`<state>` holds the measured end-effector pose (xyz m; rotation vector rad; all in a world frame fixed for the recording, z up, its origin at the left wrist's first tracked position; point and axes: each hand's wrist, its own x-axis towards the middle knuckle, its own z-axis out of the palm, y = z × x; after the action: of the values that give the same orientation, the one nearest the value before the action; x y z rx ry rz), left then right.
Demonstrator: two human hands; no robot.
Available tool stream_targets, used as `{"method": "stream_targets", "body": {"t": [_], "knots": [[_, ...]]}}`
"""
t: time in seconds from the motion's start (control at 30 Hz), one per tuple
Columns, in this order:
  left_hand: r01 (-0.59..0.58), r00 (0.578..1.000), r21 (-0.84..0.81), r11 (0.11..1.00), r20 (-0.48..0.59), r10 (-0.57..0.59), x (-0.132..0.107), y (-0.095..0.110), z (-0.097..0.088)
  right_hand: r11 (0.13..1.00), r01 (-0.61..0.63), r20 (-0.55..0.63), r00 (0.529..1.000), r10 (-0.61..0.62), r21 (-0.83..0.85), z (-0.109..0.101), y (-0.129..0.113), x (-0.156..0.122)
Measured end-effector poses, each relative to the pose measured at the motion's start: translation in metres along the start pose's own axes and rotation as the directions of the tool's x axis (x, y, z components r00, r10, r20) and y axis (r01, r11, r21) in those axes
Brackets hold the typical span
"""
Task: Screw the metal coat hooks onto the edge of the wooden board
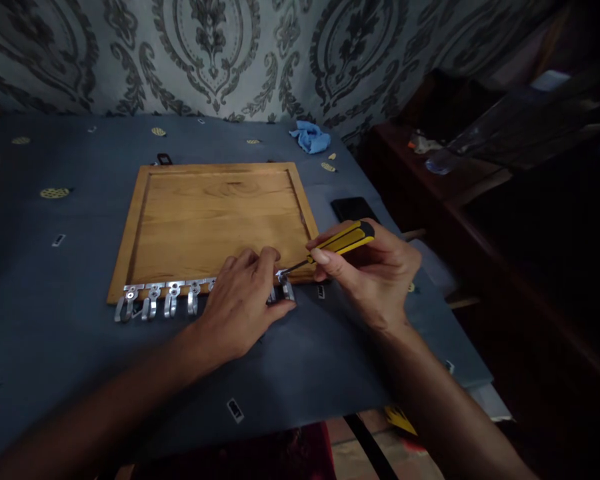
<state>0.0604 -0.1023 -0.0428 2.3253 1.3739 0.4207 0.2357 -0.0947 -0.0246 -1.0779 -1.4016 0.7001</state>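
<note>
A framed wooden panel (215, 220) lies flat on the table. Along its near edge runs a metal hook rail (175, 288) with several silver hooks pointing towards me. My left hand (243, 300) is closed over the right part of this rail, thumb under the hooks and fingers on the wood, covering its middle stretch. In my right hand (373, 277) is a yellow and black screwdriver (343, 241), gripped by its handle. The screwdriver's shaft slants down left, and its tip meets the rail near the last hook on the right.
The table (80, 373) has a blue-grey cloth with pineapple prints. A crumpled blue cloth (311, 137) and a black flat object (355, 209), perhaps a phone, lie beyond the panel's right side. Patterned wallpaper (210, 53) rises behind. Dark furniture with a clear bottle (450, 157) stands right.
</note>
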Motion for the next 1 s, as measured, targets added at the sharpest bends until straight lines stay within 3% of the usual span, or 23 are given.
{"method": "stream_targets", "body": {"t": [0.43, 1.0], "knots": [[-0.009, 1.0, 0.005, 1.0, -0.025, 0.009, 0.0001, -0.002, 0.0023, 0.998, -0.055, 0.177, 0.983, 0.047, 0.04, -0.0077, -0.0059, 0.0025], [0.003, 1.0, 0.008, 1.0, -0.008, -0.003, -0.0001, 0.0004, 0.0013, 0.999, 0.034, 0.09, 0.995, -0.03, -0.038, -0.006, 0.0022, 0.0008]]}}
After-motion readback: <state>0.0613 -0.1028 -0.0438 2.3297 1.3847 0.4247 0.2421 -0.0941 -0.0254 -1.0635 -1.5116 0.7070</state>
